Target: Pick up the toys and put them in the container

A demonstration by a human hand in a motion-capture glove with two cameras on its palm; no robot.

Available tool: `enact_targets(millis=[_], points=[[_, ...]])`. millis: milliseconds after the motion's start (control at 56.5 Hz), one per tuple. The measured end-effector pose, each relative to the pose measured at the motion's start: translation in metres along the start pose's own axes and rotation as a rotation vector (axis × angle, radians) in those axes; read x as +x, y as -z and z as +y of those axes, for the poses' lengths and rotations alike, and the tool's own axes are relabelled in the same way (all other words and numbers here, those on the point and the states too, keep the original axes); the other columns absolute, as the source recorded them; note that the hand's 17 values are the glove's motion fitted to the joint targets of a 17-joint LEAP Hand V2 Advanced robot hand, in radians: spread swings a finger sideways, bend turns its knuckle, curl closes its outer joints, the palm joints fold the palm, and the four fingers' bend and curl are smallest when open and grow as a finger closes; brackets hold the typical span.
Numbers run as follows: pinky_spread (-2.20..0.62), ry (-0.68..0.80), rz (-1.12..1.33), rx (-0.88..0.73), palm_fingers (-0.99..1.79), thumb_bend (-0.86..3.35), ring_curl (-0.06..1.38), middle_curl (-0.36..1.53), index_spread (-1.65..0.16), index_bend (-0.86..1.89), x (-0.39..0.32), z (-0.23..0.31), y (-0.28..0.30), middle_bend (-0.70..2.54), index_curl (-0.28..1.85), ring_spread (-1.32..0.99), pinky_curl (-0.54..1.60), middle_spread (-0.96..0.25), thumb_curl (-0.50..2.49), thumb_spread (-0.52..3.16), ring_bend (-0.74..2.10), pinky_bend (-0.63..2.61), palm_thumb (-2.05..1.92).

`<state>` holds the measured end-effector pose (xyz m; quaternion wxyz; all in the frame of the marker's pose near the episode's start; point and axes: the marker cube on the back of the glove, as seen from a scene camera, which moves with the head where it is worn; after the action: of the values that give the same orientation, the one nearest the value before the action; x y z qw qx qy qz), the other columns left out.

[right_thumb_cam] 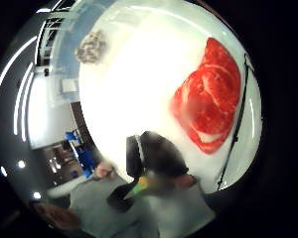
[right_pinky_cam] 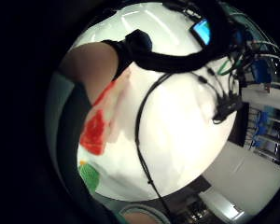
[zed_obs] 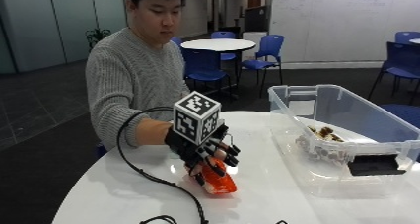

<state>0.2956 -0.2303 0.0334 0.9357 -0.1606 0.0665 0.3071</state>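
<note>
So the gloved right hand (zed_obs: 207, 152) is down over the red steak toy (zed_obs: 216, 182) on the white table (zed_obs: 98, 194) — fingertips (zed_obs: 229, 160) curled down and touching its top, the toy poking out just under and a bit ahead of them. Honestly can't tell if the fingers have actually closed round it or are only resting on it; they look half-curled, not spread wide. In the thumb-side palm view the steak (right_thumb_cam: 208, 96) lies flat on the table just off the thumb side, a long slab whose long axis looks to run roughly across the fingers. Over to the right of the fingers, well apart, sits the clear plastic container (zed_obs: 341, 150), with what looks like a brownish toy (zed_obs: 321, 137) already inside near the bottom. The little-finger view also catches a bit of something green (right_pinky_cam: 88, 176) at the table edge, too cut off to name. My guess: the grab is what's in hand, and then the carry goes rightward — up over the bin's near wall.
</note>
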Motion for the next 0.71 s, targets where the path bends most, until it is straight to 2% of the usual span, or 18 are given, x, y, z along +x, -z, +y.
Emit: enact_targets(millis=[195,283,425,601,708], points=[[0.02,-0.051,0.11,-0.119,-0.11,-0.01,0.36,0.18,-0.36,0.23,-0.001,-0.009,-0.051,0.07,0.28,-0.05,0.35,-0.11,0.27,1.23,0.18,1.16,0.01],[0.01,-0.047,0.146,-0.089,-0.08,0.03,0.35,0.16,-0.38,0.34,-0.007,-0.011,-0.06,0.06,0.33,-0.04,0.35,-0.11,0.29,1.26,0.17,1.17,0.1],[-0.04,-0.035,0.188,-0.029,0.11,0.11,0.35,0.16,-0.38,0.53,-0.012,-0.017,-0.055,0.17,0.41,-0.07,0.33,-0.12,0.36,1.34,0.23,1.11,0.27],[-0.16,-0.007,0.145,0.054,0.38,0.18,0.39,0.23,-0.37,0.48,-0.014,-0.017,-0.045,0.27,0.45,-0.17,0.32,-0.19,0.46,1.35,0.36,1.1,0.45],[-0.24,0.017,0.107,0.127,0.52,0.19,0.42,0.27,-0.36,0.42,-0.019,-0.011,0.005,0.31,0.47,-0.24,0.33,-0.23,0.5,1.33,0.44,1.12,0.5]])
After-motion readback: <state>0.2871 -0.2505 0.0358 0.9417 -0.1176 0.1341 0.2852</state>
